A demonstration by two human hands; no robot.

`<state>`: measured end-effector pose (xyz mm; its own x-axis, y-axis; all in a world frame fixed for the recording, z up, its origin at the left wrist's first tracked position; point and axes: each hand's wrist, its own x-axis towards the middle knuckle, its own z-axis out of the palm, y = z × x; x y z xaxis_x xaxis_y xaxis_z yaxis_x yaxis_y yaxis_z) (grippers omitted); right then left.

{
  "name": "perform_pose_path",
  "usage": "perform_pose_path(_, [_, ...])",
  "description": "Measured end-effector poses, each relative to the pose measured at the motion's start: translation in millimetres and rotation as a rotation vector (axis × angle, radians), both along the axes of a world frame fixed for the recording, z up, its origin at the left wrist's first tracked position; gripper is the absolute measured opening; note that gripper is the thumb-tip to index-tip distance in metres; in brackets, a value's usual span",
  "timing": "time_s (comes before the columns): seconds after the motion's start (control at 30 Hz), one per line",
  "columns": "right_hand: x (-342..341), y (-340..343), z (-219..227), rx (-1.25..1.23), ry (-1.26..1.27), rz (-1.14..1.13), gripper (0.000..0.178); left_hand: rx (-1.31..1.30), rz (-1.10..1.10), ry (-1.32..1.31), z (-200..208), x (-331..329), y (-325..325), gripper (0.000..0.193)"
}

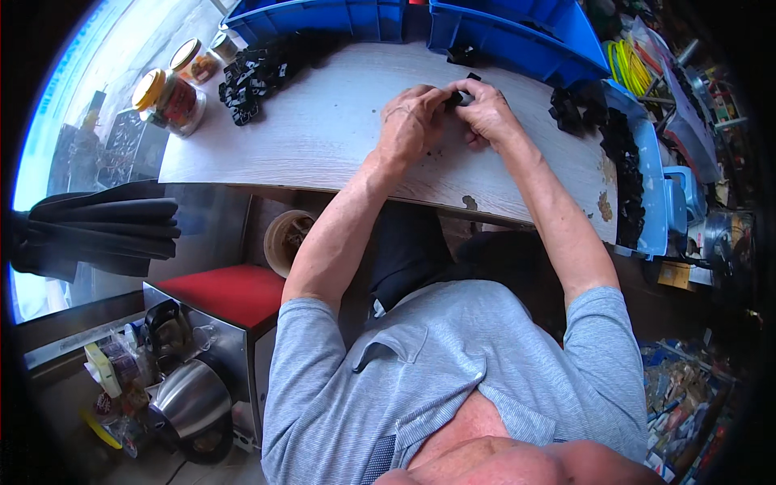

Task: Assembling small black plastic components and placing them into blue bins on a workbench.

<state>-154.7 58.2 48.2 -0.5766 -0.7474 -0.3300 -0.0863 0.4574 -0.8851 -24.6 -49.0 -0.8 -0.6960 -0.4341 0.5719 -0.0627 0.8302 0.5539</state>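
Observation:
Over the far middle of the pale wood-grain table (323, 105), both my hands meet around a small black plastic part (457, 99). My left hand (411, 121) is closed on it from the left, fingertips pinched together. From the right, my right hand (485, 113) grips the same part with thumb and fingers. Much of the part is hidden by the fingers, so its exact kind does not show. Just beyond the hands lies a loose black piece (462, 55). A heap of similar black parts (255, 81) rests at the table's far left, and a smaller cluster (572, 111) at the right.
Two blue bins (517, 40) (323, 20) line the far edge. Lidded jars (174, 101) stand at the left corner. A light-blue tray (653, 194) with black parts adjoins the right edge. Below left are a bucket (279, 242), a red-topped cabinet (226, 291) and a steel kettle (192, 396).

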Motion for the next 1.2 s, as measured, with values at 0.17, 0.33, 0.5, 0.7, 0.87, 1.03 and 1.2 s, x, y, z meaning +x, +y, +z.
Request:
perform_pose_path(0.17, [-0.3,-1.0,-5.6,0.024,0.084,-0.031,0.033,0.006,-0.037,-0.018,5.2,-0.4,3.5,0.026])
perform_pose_path(0.33, [-4.0,0.1,-9.3,0.024,0.122,-0.024,0.031,-0.118,-0.161,-0.056,13.9,-6.1,-5.7,0.032])
perform_pose_path(0.5, [-3.5,2.3,-7.0,-0.006,0.018,-0.007,0.031,-0.154,-0.219,-0.051,6.0,-7.3,-21.0,0.033])
perform_pose_path(0.7, [-1.9,3.2,-8.0,-0.023,0.032,-0.043,0.027,-0.170,-0.198,-0.014,3.8,-5.6,-13.8,0.030])
perform_pose_path(0.87, [1.0,2.9,-8.4,-0.049,0.029,-0.048,0.025,-0.224,-0.134,-0.213,6.2,5.4,-4.0,0.048])
perform_pose_path(1.03, [-0.8,3.1,-11.1,-0.007,0.065,-0.034,0.026,-0.202,-0.125,-0.283,12.9,13.0,3.9,0.058])
perform_pose_path(1.2, [-1.1,7.7,-8.4,0.022,0.071,-0.004,0.032,-0.124,0.113,0.218,8.8,40.0,-23.6,0.053])
